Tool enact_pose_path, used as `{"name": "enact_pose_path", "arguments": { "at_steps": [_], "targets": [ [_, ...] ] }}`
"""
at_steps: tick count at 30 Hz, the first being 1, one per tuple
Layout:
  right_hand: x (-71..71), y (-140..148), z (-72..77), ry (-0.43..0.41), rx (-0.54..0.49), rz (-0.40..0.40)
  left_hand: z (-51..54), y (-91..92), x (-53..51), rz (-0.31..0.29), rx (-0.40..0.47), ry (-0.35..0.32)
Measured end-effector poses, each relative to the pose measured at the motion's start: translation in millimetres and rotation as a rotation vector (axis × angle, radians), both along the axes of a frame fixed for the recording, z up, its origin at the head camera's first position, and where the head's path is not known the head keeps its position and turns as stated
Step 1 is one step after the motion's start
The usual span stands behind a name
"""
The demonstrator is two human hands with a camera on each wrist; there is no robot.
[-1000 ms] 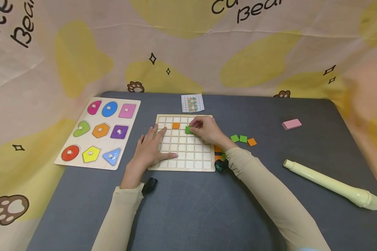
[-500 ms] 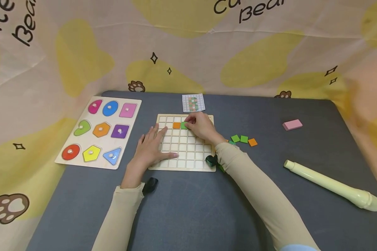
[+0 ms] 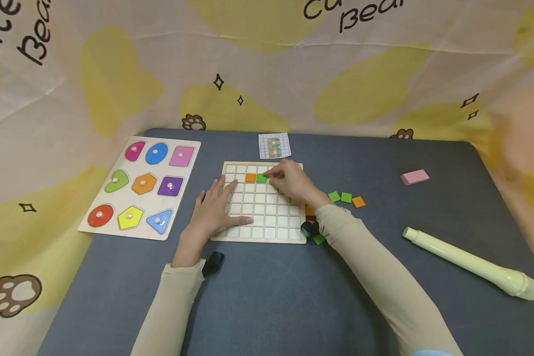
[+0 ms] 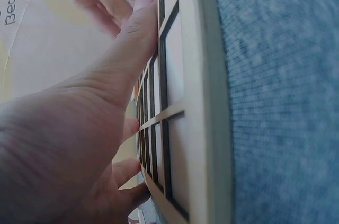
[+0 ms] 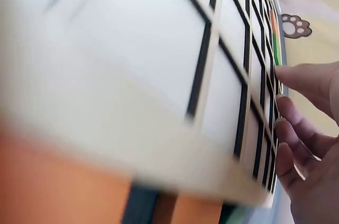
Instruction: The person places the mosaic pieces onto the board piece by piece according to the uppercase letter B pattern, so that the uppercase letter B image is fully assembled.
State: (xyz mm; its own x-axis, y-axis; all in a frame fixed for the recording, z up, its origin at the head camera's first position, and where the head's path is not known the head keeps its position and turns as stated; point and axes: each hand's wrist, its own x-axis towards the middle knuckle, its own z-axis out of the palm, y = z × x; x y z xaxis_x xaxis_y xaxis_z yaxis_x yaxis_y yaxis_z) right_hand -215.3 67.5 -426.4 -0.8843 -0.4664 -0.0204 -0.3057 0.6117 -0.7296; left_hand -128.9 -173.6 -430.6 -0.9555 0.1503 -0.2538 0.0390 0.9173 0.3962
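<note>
A pale wooden grid board lies on the dark table. In one of its upper rows an orange square tile and a green square tile sit in neighbouring cells. My left hand rests on the board's left side, fingers spread and thumb pointing right; the left wrist view shows the thumb lying along the grid. Fingertips of my right hand are at the green tile's right edge. In the right wrist view, that hand touches the grid with nothing visible between its fingers.
Right of the board lie loose green tiles and orange tiles, some hidden by my right wrist. A small pattern card lies behind the board. A shape puzzle stands left; a pink block and a cream tube lie right.
My right hand has moved the green tile left and away into the cell beside the orange one, then shifted slightly right off it. My left hand has stayed in place.
</note>
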Motion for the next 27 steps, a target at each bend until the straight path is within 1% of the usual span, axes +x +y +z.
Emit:
{"name": "enact_pose_path", "arguments": {
  "at_steps": [4, 8, 12, 16, 19, 24, 27],
  "targets": [
    [3.2, 16.9, -0.5, -0.006, -0.026, 0.028, 0.1, 0.4, 0.0, 0.003, 0.000, -0.005],
    [5.6, 37.9, -1.0, -0.018, -0.016, 0.026, 0.0, 0.6, -0.1, 0.006, 0.000, -0.010],
    [6.6, 61.1, -0.3, -0.041, 0.016, -0.007, -0.3, 0.4, 0.3, 0.001, 0.001, -0.006],
    [6.9, 81.5, 1.6, -0.081, 0.055, -0.051, -0.3, -0.2, 0.7, -0.003, -0.001, -0.004],
    [8.0, 93.5, 4.0, -0.109, 0.081, -0.058, 0.1, -0.4, 0.9, -0.003, -0.001, -0.005],
    [12.4, 103.2, 7.6, -0.133, 0.152, -0.004, -0.8, -1.3, 0.7, -0.003, 0.005, -0.009],
    [15.7, 103.8, 8.7, -0.128, 0.177, 0.039, -1.4, -1.9, 0.7, -0.007, 0.005, -0.006]
  ]
}}
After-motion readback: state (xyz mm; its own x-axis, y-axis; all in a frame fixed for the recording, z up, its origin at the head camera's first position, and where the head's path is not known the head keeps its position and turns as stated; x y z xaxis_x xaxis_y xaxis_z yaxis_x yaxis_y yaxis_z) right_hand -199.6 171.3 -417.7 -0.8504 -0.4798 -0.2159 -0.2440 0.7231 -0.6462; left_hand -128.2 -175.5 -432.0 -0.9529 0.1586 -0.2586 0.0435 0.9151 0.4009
